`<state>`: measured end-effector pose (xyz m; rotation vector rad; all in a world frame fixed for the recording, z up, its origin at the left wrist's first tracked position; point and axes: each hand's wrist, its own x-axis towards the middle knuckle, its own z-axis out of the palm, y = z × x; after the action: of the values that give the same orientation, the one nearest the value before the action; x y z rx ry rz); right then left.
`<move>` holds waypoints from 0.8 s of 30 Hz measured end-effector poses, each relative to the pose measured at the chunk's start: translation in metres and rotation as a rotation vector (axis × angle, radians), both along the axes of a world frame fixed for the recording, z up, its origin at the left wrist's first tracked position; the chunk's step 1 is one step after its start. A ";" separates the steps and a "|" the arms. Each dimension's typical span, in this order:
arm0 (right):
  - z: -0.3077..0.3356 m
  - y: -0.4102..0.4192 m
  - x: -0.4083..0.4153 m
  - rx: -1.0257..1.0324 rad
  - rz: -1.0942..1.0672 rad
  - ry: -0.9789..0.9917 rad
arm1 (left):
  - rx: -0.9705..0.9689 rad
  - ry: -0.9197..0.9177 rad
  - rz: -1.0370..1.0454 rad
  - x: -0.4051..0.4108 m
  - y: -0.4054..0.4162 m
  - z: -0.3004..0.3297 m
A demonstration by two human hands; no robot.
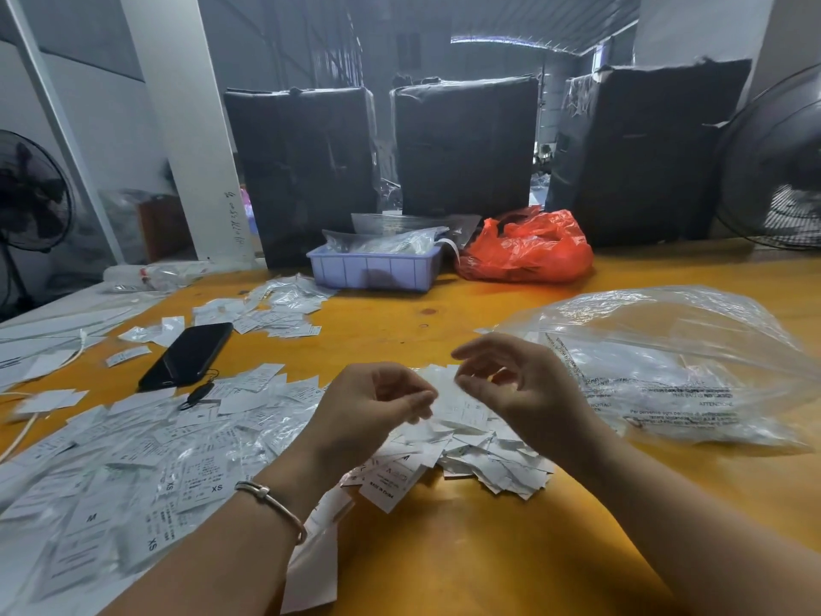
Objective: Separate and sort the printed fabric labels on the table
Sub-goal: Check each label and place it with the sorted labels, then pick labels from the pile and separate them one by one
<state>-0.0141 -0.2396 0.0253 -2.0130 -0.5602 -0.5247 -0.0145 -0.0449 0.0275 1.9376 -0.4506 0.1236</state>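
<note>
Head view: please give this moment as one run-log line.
left hand: pinching label | right hand: pinching label | label pile: beneath

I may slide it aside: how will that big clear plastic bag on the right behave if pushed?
The clear plastic bag looks thin and crumpled, so it will probably buckle rather than slide whole. It seems puffed and only partly filled, so likely light. On the smooth yellow table it may skid easily.

Garment-trade workshop or warehouse. Evidence: three black-wrapped bales (pixel 462 144) standing beyond the hands; industrial fan (pixel 773 166) far right; loose printed size labels (pixel 133 460) heaped left of the hands on a worktable (pixel 488 549).
</note>
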 end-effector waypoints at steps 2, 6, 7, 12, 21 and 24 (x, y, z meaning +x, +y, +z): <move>-0.006 -0.005 0.007 -0.142 -0.150 0.031 | -0.076 0.044 0.070 0.002 0.002 0.000; -0.015 -0.003 0.014 -0.498 -0.250 0.115 | -0.064 0.070 0.189 0.006 0.005 -0.004; -0.016 -0.001 0.014 -0.555 -0.263 0.129 | -0.070 0.075 0.220 0.006 0.006 -0.005; -0.014 0.002 0.013 -0.594 -0.254 0.204 | -0.127 0.094 0.266 0.006 0.007 -0.004; -0.009 -0.002 0.010 -0.446 -0.186 0.246 | -0.101 0.114 0.252 0.006 0.005 -0.003; -0.010 -0.004 0.011 -0.398 -0.162 0.256 | -0.070 0.121 0.195 0.006 0.004 -0.004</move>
<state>-0.0034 -0.2432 0.0149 -2.4744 -0.3652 -0.2553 -0.0088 -0.0410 0.0237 1.9054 -0.1746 0.1451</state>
